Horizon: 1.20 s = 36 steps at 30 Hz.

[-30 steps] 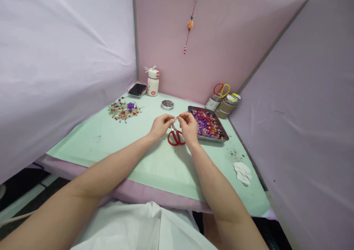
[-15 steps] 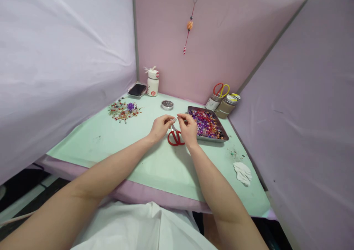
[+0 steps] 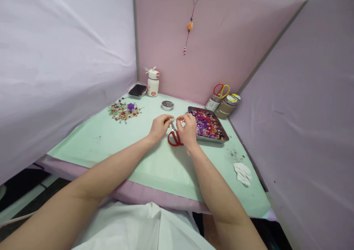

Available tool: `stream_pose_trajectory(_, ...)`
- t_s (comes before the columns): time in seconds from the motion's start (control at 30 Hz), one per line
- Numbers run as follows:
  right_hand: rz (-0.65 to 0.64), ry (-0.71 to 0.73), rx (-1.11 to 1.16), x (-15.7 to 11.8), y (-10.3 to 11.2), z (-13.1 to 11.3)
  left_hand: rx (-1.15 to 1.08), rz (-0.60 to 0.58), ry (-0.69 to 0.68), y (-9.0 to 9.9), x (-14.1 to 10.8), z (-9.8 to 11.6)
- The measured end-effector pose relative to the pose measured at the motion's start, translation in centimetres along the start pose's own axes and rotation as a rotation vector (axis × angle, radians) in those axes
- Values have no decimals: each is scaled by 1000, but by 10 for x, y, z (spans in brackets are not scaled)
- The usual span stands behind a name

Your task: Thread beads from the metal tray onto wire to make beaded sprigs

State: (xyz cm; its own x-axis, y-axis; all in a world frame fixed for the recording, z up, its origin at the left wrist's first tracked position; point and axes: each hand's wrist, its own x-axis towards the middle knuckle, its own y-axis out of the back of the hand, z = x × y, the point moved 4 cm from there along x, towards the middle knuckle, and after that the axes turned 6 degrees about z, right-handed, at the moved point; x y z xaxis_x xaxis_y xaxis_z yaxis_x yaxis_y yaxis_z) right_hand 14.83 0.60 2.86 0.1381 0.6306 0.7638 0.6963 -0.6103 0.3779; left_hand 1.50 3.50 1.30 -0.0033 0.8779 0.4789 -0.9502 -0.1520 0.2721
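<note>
My left hand [image 3: 161, 127] is closed in a pinch on a tiny clear piece whose details are too small to tell. Close to its right, my right hand [image 3: 187, 127] is pinched too, its fingertips at the same spot; what they grip cannot be made out. Red-handled scissors [image 3: 173, 138] lie on the green table cover just below the fingertips, partly hidden by my right hand. A metal tray [image 3: 214, 140] full of purple, red and orange beads sits right beside my right hand. Behind the hands is a small round tin [image 3: 167, 105].
Beaded strands [image 3: 124, 111] lie at left, near a phone [image 3: 137, 90] and white bottle [image 3: 153, 83]. Two jars [image 3: 226, 106] stand back right, one holding scissors. A white cloth [image 3: 242, 174] lies right. A beaded cord [image 3: 189, 25] hangs at the back.
My right hand has turned slightly and its fingers are bent differently, with the thumb lower. My left hand has hardly moved.
</note>
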Motion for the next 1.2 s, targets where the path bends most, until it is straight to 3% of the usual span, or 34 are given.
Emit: stream_pose_trajectory(1.2, 3, -112, 31, 0, 1, 4, 89, 8, -116, 0, -1, 2)
